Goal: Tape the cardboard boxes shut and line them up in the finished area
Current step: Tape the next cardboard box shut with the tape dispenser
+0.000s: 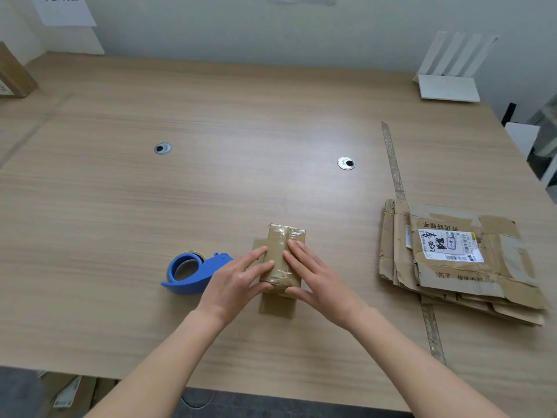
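Note:
A small brown cardboard box [281,251] stands on the wooden table [211,191] near its front edge, with clear tape running over its top. My left hand [238,282] grips its left side, thumb at the near end and fingers flat on the top. My right hand [313,276] grips its right side the same way. A loose flap of the box [277,307] lies flat on the table toward me. A blue tape dispenser [193,273] with a brown tape roll rests on the table just left of my left hand.
A stack of flattened cardboard boxes [461,260] with a white shipping label lies at the right. A strip of tape [393,161] runs along the table beside it. Another cardboard box [13,73] sits at the far left. A white router [449,82] stands at the far right.

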Tool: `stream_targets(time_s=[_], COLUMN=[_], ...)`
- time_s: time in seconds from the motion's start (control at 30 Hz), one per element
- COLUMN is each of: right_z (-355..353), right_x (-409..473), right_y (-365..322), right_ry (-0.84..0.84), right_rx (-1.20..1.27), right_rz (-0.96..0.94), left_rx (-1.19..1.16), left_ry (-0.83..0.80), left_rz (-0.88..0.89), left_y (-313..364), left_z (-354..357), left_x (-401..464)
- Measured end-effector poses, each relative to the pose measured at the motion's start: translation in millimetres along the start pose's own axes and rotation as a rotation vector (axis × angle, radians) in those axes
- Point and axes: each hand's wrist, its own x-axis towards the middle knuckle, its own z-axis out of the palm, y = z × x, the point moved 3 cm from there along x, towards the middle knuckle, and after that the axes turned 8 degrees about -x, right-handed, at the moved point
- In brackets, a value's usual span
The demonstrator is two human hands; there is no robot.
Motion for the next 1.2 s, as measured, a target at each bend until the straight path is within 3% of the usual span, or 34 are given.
stream_targets(time_s=[0.33, 0.57, 0.93, 1.2], right_z=[7.9, -26.4, -29.1, -29.6], right_x=[1.6, -1.5, 8.2, 3.9], right_y=[1.7, 12.7, 15.5, 13.5], right_ry=[0.005, -0.224, -0.059, -0.085], right_rx=[-0.122, -0.09, -0.116, -0.09], right_rz=[-0.02, -0.06, -0.049, -0.023], left_rx=[-0.044, -0.069, 0.032, -0.14], left_ry=[-0.008, -0.196, -0.195, -0.246], left_rz=[-0.068, -0.027, 0.086, -0.088], left_y=[2.5, -6.0, -2.7, -1.7], left_z=[4.3, -14.8, -14.0, -10.1], left_x=[2.9, 10.1, 26.8, 26.2])
